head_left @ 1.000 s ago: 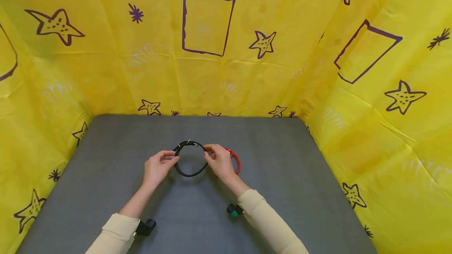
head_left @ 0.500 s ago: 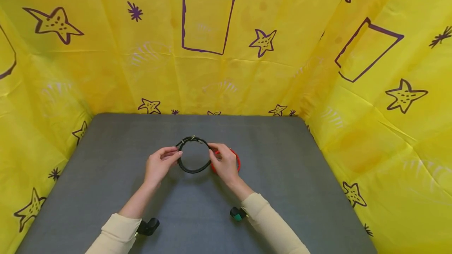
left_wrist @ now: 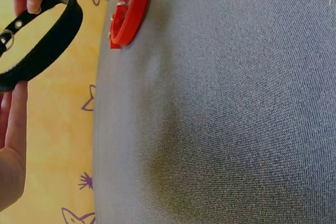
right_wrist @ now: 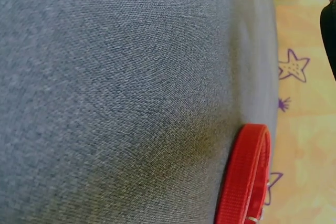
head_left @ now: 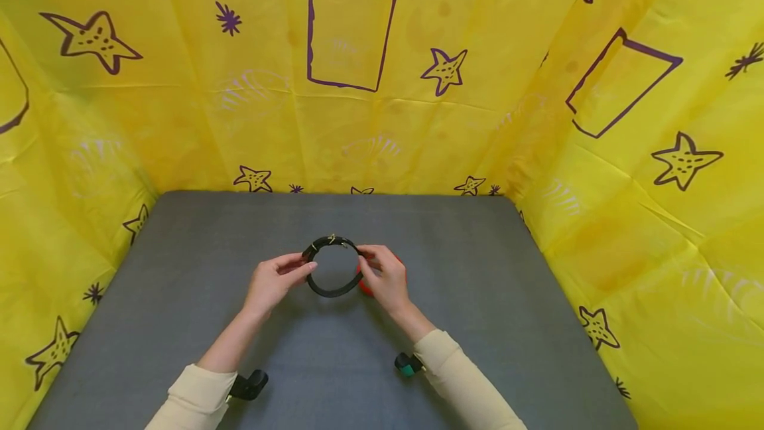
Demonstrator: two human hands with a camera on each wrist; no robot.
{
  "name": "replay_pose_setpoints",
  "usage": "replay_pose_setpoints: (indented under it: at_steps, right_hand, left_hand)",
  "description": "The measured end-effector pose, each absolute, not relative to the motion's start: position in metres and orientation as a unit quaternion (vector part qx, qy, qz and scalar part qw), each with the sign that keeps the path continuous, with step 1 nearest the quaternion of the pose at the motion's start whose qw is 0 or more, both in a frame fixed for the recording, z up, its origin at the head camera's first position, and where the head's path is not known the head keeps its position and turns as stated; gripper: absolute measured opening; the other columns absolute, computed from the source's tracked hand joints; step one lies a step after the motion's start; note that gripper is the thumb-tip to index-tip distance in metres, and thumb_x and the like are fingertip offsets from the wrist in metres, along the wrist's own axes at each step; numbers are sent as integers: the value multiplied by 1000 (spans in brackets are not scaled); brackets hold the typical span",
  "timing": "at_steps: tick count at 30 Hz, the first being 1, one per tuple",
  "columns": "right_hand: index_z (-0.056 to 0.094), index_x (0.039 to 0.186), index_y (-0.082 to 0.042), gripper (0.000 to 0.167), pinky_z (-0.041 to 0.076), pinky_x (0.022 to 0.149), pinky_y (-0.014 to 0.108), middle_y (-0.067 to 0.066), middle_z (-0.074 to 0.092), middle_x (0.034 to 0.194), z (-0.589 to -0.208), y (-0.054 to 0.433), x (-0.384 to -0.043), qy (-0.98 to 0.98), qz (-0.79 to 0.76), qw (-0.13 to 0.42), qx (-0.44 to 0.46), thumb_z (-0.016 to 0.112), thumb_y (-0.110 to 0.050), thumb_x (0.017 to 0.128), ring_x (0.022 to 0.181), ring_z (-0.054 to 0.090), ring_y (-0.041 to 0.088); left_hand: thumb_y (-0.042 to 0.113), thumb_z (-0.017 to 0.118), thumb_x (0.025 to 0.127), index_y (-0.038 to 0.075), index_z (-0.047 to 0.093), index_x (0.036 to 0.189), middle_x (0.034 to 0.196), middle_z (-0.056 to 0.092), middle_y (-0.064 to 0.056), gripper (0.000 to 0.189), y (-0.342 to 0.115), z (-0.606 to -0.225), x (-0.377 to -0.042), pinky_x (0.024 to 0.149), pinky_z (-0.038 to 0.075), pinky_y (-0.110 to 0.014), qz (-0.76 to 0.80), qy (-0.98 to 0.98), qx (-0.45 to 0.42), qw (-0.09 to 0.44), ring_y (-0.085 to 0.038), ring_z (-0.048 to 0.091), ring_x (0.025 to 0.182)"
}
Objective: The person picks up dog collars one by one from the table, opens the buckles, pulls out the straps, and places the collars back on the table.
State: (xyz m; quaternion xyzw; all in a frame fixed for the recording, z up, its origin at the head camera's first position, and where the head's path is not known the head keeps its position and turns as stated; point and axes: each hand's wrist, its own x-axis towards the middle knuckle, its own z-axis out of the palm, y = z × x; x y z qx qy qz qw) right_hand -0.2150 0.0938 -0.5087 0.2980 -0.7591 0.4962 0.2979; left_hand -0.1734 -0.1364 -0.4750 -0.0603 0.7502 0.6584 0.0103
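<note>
A black buckled collar [head_left: 331,294], closed into a loop, is held up above the grey table [head_left: 334,363]. My left hand [head_left: 270,286] pinches its left side between thumb and fingers. On the opposite side, my right hand [head_left: 386,282] grips the loop the same way. Metal fittings show along the collar's top, and the left wrist view shows eyelets and a ring on the black collar [left_wrist: 55,43]. Behind my right hand lies a red collar [head_left: 366,289], mostly hidden in the head view. The right wrist view shows part of the red collar [right_wrist: 242,182] on the cloth.
Yellow cloth walls [head_left: 352,118] with purple drawings enclose the table at the back and both sides. A dark wrist camera [head_left: 249,385] sits under the left sleeve, another wrist camera [head_left: 408,364] by the right sleeve.
Both hands have shifted slightly to the right with the black collar between them. More of the red collar is now covered by my right hand.
</note>
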Motion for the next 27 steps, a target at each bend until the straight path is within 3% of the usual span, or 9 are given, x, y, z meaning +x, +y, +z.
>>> replay_pose_setpoints:
  at_steps: [5, 8, 12, 18, 27]
  right_hand:
    - [67, 98, 7, 22, 58, 66, 31, 18, 65, 90, -484, 94, -198, -755, 503, 281, 312, 68, 17, 80, 79, 66, 29]
    - [66, 98, 7, 21, 58, 65, 29, 18, 65, 90, -481, 99, -195, -755, 510, 258, 321, 69, 17, 79, 79, 65, 30]
    - [65, 99, 8, 20, 59, 66, 36, 20, 65, 94, -473, 105, -194, -747, 524, 232, 337, 70, 15, 80, 83, 65, 33]
    - [64, 107, 9, 30, 57, 73, 47, 22, 64, 103, -466, 110, -200, -729, 524, 217, 383, 72, 14, 78, 88, 66, 34]
    - [68, 113, -4, 36, 54, 81, 26, 9, 66, 112, -445, 113, -218, -760, 449, 156, 444, 79, -1, 79, 94, 64, 22]
  left_hand:
    - [22, 80, 82, -4, 67, 117, 102, 71, -13, 45, -137, -475, -168, 74, 56, -26, 635, 771, -34, 5, -12, 69, 84]
    - [27, 82, 80, 2, 72, 111, 98, 72, -8, 40, -138, -478, -167, 72, 55, -25, 584, 811, -5, -34, -15, 68, 87]
    - [27, 83, 79, 9, 76, 103, 94, 72, -1, 32, -138, -476, -166, 71, 53, -28, 522, 847, 43, -92, -18, 67, 89]
    - [17, 84, 78, 7, 76, 100, 96, 72, -1, 26, -134, -470, -164, 67, 57, -26, 521, 838, 104, -124, -19, 68, 87]
    - [5, 82, 77, 6, 75, 100, 94, 70, -1, 25, -134, -461, -174, 65, 56, -23, 505, 827, 197, -148, -18, 69, 85]
